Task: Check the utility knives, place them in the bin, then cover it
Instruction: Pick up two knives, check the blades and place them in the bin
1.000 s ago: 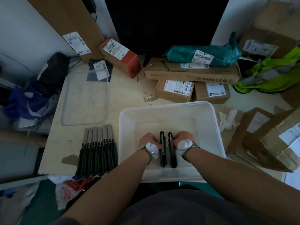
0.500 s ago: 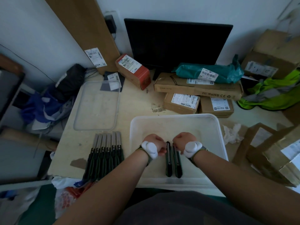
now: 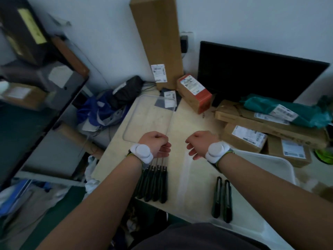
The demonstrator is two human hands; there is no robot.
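Two dark utility knives point(image 3: 222, 199) lie side by side on the floor of the white bin point(image 3: 270, 160), near its front. A row of several more dark utility knives point(image 3: 155, 183) lies on the table left of the bin. The clear lid point(image 3: 149, 116) lies flat on the table beyond that row. My left hand point(image 3: 155, 144) hovers over the far tips of the row, at the lid's near edge, fingers loosely curled and holding nothing. My right hand point(image 3: 198, 144) hangs over the table between the row and the bin, fingers apart and holding nothing.
A black monitor point(image 3: 252, 76) stands at the back right. Before it are stacked cardboard boxes point(image 3: 243, 137), a teal parcel point(image 3: 281, 109) and a red box point(image 3: 194, 92). A tall cardboard box point(image 3: 158, 42) leans on the wall. Clothes point(image 3: 111, 109) pile off the table's left edge.
Both hands have let go of the two knives, left the bin and moved left over the table toward the row of knives. My view has swung left and up.
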